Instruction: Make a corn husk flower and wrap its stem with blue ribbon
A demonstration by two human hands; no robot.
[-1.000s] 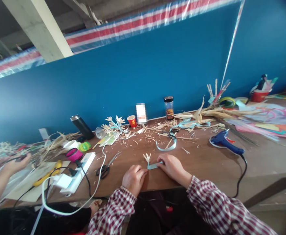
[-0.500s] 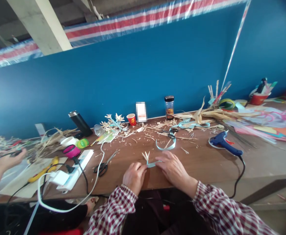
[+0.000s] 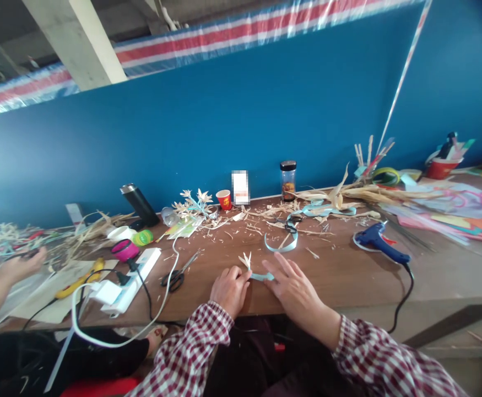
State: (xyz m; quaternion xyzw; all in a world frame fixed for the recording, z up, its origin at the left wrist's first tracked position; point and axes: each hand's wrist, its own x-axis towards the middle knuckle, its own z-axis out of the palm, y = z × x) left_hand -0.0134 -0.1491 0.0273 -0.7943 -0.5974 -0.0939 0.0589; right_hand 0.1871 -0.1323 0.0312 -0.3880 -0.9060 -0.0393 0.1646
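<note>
My left hand (image 3: 229,291) is closed near the table's front edge, its thumb and forefinger pinching the base of a small pale husk flower (image 3: 245,260). From that pinch a short light-blue ribbon (image 3: 259,277) runs to the right. Beside the ribbon's free end is my right hand (image 3: 296,286), fingers spread and stretched out, its thumb at the ribbon. Whether the thumb touches it is hard to tell. Behind lies a longer loop of blue ribbon (image 3: 282,247), with dark-handled scissors (image 3: 293,221) at its far end.
A blue glue gun (image 3: 377,241) rests at right, its cord over the edge. Left are black scissors (image 3: 175,280), a white power strip (image 3: 131,286) and a yellow tool (image 3: 79,282). Husk scraps, a red cup (image 3: 224,199) and a jar (image 3: 288,182) stand behind. A co-worker's hand (image 3: 21,270) is far left.
My right hand's fingers have spread and come slightly away from the ribbon, whose free end now shows. My left hand keeps its pinch on the flower. The view has shifted slightly.
</note>
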